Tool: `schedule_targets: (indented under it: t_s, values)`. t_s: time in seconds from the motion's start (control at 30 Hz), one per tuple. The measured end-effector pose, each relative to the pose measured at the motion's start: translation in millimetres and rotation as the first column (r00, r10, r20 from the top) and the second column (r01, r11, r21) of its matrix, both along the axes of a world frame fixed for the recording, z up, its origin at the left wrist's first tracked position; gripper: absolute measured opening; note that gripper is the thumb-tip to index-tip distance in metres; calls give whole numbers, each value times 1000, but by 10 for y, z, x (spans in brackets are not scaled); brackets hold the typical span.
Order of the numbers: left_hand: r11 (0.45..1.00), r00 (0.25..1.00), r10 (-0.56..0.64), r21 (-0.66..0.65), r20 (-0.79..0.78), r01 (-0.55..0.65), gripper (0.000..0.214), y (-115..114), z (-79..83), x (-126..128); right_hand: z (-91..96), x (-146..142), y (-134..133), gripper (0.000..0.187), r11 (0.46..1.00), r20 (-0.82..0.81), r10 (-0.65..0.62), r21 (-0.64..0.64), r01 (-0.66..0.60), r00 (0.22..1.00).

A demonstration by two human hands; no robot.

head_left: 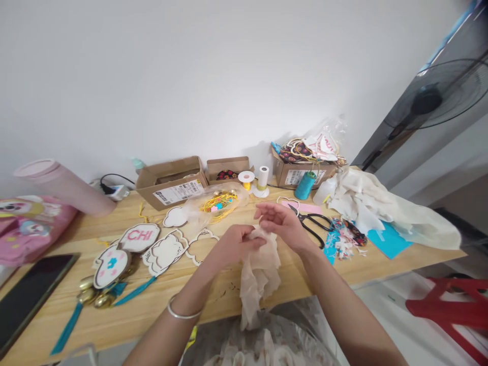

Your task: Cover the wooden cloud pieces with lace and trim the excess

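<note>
A crumpled strip of thin beige cloth (pixel 261 274) hangs over the table's front edge towards my lap. My left hand (pixel 240 245) is closed on its upper end, thumb and fingers pinching it. Just right of that, my right hand (pixel 284 223) is held with its fingers stretched out and slightly curved, thumb apart, beside the top of the cloth. I cannot tell whether its thumb touches the fabric. Black-handled scissors (pixel 312 221) lie right of my right hand, close to a pink strip (pixel 305 208). A white scalloped frame (pixel 202 244) lies left of my left hand.
Cardboard boxes (pixel 171 183) stand along the wall. A teal thread cone (pixel 305 185), fabric scraps (pixel 345 239) and a large beige cloth (pixel 392 203) are to the right. Left are ornaments with tassels (pixel 110 267), a phone (pixel 34 295) and a pink bag (pixel 38 223).
</note>
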State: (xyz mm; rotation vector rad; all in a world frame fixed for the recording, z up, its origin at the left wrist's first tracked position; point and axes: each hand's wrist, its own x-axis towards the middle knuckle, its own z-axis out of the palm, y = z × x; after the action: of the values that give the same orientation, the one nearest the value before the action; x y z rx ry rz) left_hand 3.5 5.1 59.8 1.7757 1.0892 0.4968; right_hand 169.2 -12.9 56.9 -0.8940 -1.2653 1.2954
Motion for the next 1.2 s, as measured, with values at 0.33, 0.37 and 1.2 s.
schedule_targets:
  t_s: [0.33,0.37,1.2]
  values:
    - [894,892,229,-446,389,-36,29,-138,-61,-66,-455,-164,-662,30,931,48,-136,-336,144,990]
    - [874,868,261,-486,422,-26,29,-151,-52,-56,-459,-120,-659,29,928,74,-157,-329,173,985]
    - [845,887,282,-533,366,-48,33,107,-244,42,-278,969,-106,38,926,989,-147,148,348,-30]
